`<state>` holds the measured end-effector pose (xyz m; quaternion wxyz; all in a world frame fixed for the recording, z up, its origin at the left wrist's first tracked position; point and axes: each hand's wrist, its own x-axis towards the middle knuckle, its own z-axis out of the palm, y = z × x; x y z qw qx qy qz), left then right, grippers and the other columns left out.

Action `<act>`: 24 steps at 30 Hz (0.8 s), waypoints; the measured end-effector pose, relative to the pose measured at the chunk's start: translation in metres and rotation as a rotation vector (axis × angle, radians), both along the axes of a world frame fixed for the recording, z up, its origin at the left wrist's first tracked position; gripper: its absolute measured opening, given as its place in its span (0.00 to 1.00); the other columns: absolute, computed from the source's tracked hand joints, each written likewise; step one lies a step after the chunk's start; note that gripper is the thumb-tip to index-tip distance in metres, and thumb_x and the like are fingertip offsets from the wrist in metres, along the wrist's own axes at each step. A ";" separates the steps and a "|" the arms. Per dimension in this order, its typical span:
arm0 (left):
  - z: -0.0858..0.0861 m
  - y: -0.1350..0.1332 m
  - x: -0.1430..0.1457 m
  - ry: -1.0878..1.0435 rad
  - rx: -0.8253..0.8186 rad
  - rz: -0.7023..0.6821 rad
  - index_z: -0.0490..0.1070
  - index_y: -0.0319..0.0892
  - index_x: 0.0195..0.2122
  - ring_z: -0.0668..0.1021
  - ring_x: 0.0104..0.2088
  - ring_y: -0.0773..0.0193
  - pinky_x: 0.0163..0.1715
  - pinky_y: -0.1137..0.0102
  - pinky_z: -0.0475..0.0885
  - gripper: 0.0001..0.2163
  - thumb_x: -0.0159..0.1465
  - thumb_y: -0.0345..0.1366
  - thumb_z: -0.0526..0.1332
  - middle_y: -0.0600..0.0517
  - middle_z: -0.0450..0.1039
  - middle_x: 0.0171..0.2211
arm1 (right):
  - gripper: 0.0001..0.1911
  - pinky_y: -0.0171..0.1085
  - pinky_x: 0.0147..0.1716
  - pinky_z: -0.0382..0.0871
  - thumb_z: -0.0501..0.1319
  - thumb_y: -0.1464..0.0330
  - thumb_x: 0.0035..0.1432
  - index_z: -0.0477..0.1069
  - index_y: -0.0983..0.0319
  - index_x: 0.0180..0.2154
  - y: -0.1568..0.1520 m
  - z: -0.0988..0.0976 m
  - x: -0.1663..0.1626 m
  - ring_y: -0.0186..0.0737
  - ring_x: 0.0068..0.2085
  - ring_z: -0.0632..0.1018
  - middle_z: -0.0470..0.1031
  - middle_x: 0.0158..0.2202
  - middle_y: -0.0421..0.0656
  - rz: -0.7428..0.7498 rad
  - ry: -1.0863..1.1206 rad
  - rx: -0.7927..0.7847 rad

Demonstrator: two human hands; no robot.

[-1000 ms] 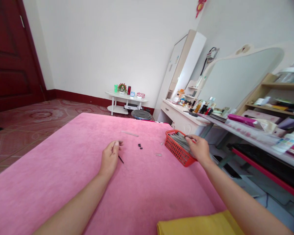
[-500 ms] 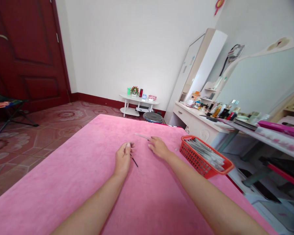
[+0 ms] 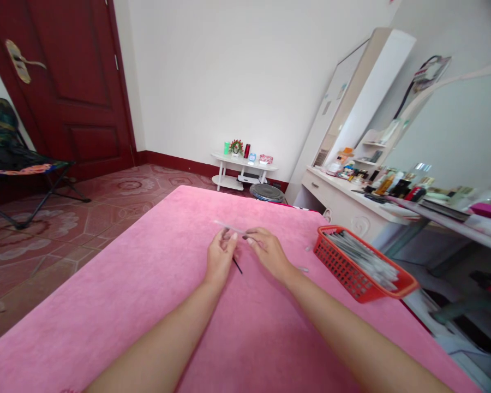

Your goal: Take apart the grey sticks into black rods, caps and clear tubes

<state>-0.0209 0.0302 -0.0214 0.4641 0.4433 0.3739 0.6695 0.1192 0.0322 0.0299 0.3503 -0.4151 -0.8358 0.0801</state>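
Note:
Both my hands rest close together on the pink cloth (image 3: 147, 284). My left hand (image 3: 220, 256) is curled, fingers pressed together on a thin black stick (image 3: 238, 266) that pokes out from under it toward me. My right hand (image 3: 269, 252) lies beside it, fingertips pinched at the near end of a thin pale stick (image 3: 226, 225) that lies on the cloth and points away to the left. The fingertips of the two hands almost touch.
A red basket (image 3: 343, 268) full of grey sticks sits at the cloth's right edge. Two small pale bits (image 3: 303, 268) lie between it and my right hand. A cluttered white dresser (image 3: 343, 202) stands right, a folding chair (image 3: 12, 164) and red door left.
My right hand left the red basket, crossed left to the pale stick and now meets my left hand. My left hand slid slightly forward. The view swung left.

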 end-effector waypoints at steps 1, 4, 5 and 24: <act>0.001 -0.001 0.000 -0.037 -0.005 -0.025 0.66 0.37 0.48 0.73 0.25 0.69 0.22 0.75 0.66 0.22 0.55 0.45 0.60 0.48 0.73 0.32 | 0.12 0.37 0.46 0.61 0.51 0.70 0.59 0.73 0.60 0.39 -0.011 0.000 -0.004 0.38 0.44 0.71 0.73 0.40 0.45 0.029 0.018 -0.007; 0.002 -0.001 -0.002 -0.128 -0.038 -0.029 0.71 0.34 0.36 0.72 0.22 0.70 0.22 0.75 0.66 0.17 0.53 0.45 0.62 0.51 0.72 0.24 | 0.10 0.36 0.46 0.61 0.53 0.73 0.57 0.73 0.60 0.35 -0.035 -0.007 -0.012 0.37 0.45 0.70 0.71 0.42 0.43 -0.021 0.027 -0.042; 0.002 0.000 -0.004 -0.166 -0.054 -0.007 0.71 0.34 0.32 0.72 0.21 0.70 0.21 0.76 0.66 0.17 0.52 0.45 0.62 0.52 0.71 0.23 | 0.09 0.35 0.44 0.61 0.54 0.73 0.56 0.73 0.60 0.34 -0.040 -0.011 -0.014 0.37 0.44 0.70 0.71 0.42 0.43 -0.075 0.021 -0.057; -0.004 0.012 -0.014 -0.417 -0.168 0.020 0.70 0.34 0.31 0.71 0.19 0.73 0.19 0.78 0.64 0.17 0.47 0.42 0.67 0.53 0.70 0.20 | 0.04 0.33 0.27 0.52 0.55 0.71 0.50 0.68 0.60 0.26 -0.052 -0.048 -0.019 0.37 0.30 0.71 0.73 0.28 0.41 -0.475 -0.233 -0.120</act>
